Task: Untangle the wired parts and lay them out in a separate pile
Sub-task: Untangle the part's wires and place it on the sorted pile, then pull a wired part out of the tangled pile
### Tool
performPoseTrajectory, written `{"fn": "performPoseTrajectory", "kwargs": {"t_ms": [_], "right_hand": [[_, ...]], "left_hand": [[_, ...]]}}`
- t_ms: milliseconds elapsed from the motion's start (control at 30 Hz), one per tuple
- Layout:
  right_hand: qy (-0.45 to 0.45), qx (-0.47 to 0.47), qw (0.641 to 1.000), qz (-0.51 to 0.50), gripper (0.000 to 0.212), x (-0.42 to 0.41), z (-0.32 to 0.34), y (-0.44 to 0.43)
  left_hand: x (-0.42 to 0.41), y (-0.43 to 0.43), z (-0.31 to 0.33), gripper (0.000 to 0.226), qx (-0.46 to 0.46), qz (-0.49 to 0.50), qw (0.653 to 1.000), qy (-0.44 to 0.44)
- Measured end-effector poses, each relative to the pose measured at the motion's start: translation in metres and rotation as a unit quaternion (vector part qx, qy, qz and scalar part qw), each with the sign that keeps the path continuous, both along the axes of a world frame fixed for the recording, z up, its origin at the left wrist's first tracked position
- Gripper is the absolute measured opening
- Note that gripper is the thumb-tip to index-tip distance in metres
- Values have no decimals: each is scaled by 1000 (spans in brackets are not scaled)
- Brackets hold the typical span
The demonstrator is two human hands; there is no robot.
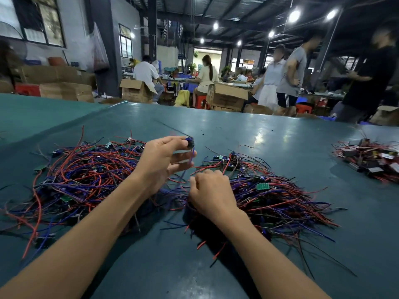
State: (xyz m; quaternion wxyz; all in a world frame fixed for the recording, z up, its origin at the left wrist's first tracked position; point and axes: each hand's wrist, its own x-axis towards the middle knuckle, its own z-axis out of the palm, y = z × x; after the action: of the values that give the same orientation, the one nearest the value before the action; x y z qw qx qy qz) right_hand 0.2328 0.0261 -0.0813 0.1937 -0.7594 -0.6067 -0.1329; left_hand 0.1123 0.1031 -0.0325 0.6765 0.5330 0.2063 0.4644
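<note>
Above the glossy teal tabletop (237,130), the left hand (160,162) pinches a small black-and-blue wired part (190,143) in its grip, between a tangled red-and-purple wire heap (86,175) and a neater wire pile (280,201). The right hand (212,193) has its grip clenched on loose wires (172,192) at the neater pile's edge.

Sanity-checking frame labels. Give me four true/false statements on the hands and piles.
1. Left hand pinches a small part above the table. True.
2. Right hand is raised clear of the wires. False: it sits on the right pile, fingers curled into its wires.
3. Only one pile lies on the table. False: there is a left pile, the right pile and a third pile at the far right.
4. The wires are mostly red and blue-purple. True.
</note>
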Motion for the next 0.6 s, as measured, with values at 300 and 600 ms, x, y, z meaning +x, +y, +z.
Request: {"fn": "performPoseTrajectory", "kwargs": {"t_ms": [300, 600], "right_hand": [[-5, -29, 1000, 2, 33, -6, 3, -9], [37, -50, 994, 89, 92, 8, 3, -36]], "left_hand": [[84, -57, 51, 26, 332, -106, 886, 306], [111, -61, 16, 25, 419, -42, 808, 411]]}}
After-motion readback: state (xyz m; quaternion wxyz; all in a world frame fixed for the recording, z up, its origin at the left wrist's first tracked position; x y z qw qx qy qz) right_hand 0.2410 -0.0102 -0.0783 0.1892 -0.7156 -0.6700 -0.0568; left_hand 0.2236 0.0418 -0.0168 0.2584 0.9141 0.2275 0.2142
